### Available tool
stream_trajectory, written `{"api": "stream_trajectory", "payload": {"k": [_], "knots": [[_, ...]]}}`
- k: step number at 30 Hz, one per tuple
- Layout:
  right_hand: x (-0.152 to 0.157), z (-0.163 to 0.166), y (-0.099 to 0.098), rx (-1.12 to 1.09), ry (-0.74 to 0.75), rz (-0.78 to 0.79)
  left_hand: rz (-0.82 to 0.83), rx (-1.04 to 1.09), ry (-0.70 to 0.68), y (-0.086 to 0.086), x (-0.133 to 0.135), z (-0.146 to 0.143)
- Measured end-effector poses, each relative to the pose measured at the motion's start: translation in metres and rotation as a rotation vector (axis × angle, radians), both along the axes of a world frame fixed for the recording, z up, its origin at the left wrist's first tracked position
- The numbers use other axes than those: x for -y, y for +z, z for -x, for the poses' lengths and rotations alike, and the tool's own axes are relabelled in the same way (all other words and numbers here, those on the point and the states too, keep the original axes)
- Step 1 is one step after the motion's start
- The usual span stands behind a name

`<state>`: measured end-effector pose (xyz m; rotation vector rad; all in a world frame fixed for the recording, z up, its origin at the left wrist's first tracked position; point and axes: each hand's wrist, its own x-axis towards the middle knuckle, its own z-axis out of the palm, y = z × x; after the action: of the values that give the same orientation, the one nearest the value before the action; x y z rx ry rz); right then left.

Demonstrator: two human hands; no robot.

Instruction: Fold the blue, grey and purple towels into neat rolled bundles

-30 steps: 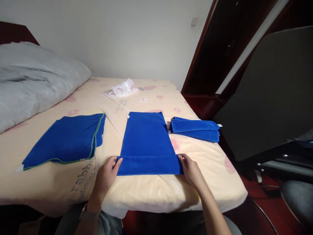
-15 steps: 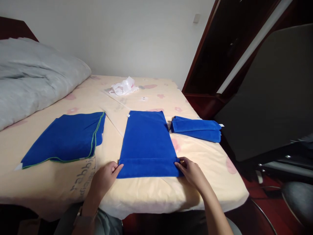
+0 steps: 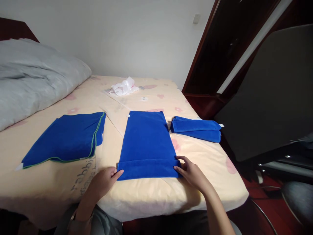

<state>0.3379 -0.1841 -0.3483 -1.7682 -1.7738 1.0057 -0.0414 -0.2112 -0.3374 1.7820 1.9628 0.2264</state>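
A blue towel (image 3: 146, 140) lies flat on the bed in front of me, its near end turned up in a narrow fold. My left hand (image 3: 104, 181) pinches the fold's left corner. At the fold's right corner my right hand (image 3: 192, 171) pinches the cloth, fingers closed on it. Left of it lies a larger blue towel with green trim (image 3: 66, 138). A folded blue towel (image 3: 195, 130) sits to the right, close to the bed's edge.
The bed carries a cream sheet with pink flowers (image 3: 207, 156). A grey duvet (image 3: 31, 81) is heaped at the far left. A white plastic bag (image 3: 123, 87) lies near the wall. A dark chair back (image 3: 271, 94) stands close on the right.
Both hands have drawn the towel's folded near end a little toward me, and the fold has become narrower. The other towels have not moved.
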Motion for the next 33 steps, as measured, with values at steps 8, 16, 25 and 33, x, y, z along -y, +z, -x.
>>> {"api": "stream_trajectory", "payload": {"k": [8, 16, 25, 33], "knots": [[-0.001, 0.003, -0.002, 0.101, 0.005, -0.049, 0.002, -0.091, 0.031, 0.002, 0.003, -0.001], [-0.001, 0.004, 0.000, -0.074, 0.008, -0.044, -0.131, -0.121, 0.049, -0.005, 0.002, -0.007], [-0.003, 0.011, -0.004, 0.249, -0.064, -0.071, -0.178, 0.028, 0.120, -0.011, 0.002, -0.009], [0.000, 0.025, 0.010, 0.362, -0.156, -0.013, -0.349, 0.360, 0.149, -0.020, -0.007, -0.011]]}}
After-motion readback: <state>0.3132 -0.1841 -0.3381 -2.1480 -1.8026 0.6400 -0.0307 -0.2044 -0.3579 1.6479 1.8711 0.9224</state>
